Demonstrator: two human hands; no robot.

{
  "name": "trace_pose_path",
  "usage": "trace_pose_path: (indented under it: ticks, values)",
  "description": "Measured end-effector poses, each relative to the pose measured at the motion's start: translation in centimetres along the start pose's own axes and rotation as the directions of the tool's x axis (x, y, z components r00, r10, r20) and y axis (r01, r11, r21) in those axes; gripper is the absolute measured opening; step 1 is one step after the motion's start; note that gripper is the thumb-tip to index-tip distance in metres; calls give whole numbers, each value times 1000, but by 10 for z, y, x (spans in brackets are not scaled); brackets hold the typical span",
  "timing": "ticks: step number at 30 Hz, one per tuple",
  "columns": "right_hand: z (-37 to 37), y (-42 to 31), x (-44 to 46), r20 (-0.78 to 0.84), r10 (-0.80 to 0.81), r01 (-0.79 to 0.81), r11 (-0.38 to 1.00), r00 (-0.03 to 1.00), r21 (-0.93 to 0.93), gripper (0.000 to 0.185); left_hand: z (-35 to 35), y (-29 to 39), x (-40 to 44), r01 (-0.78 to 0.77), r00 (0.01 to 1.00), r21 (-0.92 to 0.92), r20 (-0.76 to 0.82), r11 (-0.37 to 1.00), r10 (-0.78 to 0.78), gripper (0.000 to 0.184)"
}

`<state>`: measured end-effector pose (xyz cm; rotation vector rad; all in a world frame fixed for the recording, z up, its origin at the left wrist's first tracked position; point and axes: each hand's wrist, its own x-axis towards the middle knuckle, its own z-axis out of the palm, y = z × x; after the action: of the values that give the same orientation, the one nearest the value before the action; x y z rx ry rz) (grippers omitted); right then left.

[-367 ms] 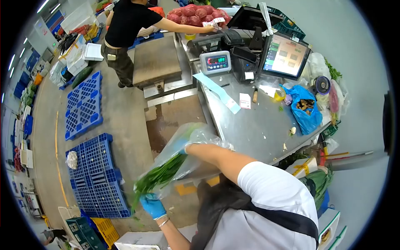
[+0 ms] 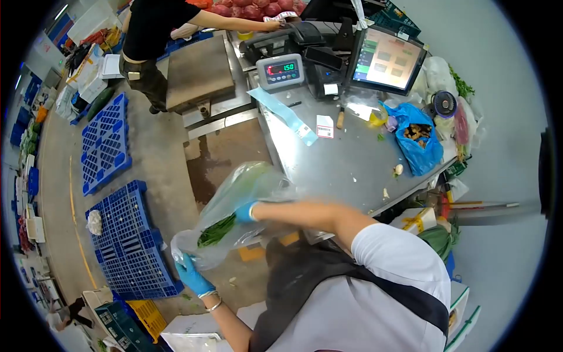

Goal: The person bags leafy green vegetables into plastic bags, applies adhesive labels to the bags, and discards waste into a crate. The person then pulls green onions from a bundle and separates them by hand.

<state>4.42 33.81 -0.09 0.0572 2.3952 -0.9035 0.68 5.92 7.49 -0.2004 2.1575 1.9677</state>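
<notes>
Greens (image 2: 216, 232) shifted: ends formerly protruding, now inside clear bag (image 2: 187, 241) | left hand (image 2: 194, 278): fingers pinching bag edge | right hand (image 2: 244, 212): beside greens, grasp not discernible | advised: edge taut, leaves straight, unbruised

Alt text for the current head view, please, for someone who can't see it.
A blue-gloved left hand holds a clear bag with greens inside; the gloved right hand is by the greens. Beyond are a metal counter, a display reading 1.50, a lit screen and another person.
</notes>
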Motion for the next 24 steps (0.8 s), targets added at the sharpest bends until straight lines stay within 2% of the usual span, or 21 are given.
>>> trace_pose_path:
  ticks: [1, 2, 3, 5, 8, 11, 14, 15, 17, 18, 19, 20, 22, 23, 24]
  values:
    - [-12, -31, -39, -50, 11, -9, 999, 999, 37, 40, 11, 14, -10, -47, 999, 11, -19, 999, 47, 42]
    - [11, -36, -47, -260, -140, 155, 987, 955, 38, 44, 8, 8, -13, -47, 996, 59, -77, 997, 52, 45]
    - [33, -47, -78, -379, -320, 357, 934, 868, 29, 51, -1, -3, -17, -41, 989, 108, -137, 993, 55, 47]
    - [21, -61, -122, -410, -377, 417, 909, 831, 10, 52, -6, -2, -20, -14, 963, 204, -259, 979, 68, 57]
    - [28, -47, -162, -482, -291, 437, 872, 826, 222, 50, 6, 14, -38, -201, 867, 544, -289, 814, 407, 52]
    - [12, -37, -205, -400, -113, 270, 893, 909, 360, 48, 27, 33, -54, -247, 715, 849, -166, 467, 679, 56]
    - [43, -5, -222, -544, 63, 139, 937, 837, 322, 47, 65, 45, -66, -526, 638, 714, -28, 461, 770, 61]
    - [56, 3, -230, -641, 110, 116, 947, 760, 301, 48, 76, 43, -65, -552, 671, 725, 93, 412, 736, 63]
    - [56, 4, -266, -630, 337, -61, 906, 700, 418, 48, 121, 37, -79, -656, 705, 568, 224, 497, 673, 62]
    - [64, 5, -282, -604, 464, -144, 853, 648, 501, 48, 141, 31, -86, -692, 709, 485, 319, 534, 629, 61]
    - [83, 8, -296, -673, 522, -89, 819, 524, 566, 46, 156, 25, -90, -752, 659, 408, 468, 518, 589, 60]
    - [96, 8, -318, -662, 608, -42, 750, 438, 660, 46, 169, 14, -90, -788, 605, 337, 575, 515, 550, 60]
    - [140, 10, -356, -671, 728, -142, 685, 138, 714, 45, 193, -9, -97, -824, 496, 220, 725, 521, 478, 59]
    - [161, -3, -405, -659, 751, -179, 643, -39, 745, 44, 196, 0, -128, -855, 442, 211, 775, 474, 453, 58]
    - [188, -1, -424, -621, 759, -160, 601, -195, 783, 43, 202, 1, -134, -859, 409, 181, 805, 478, 430, 58]
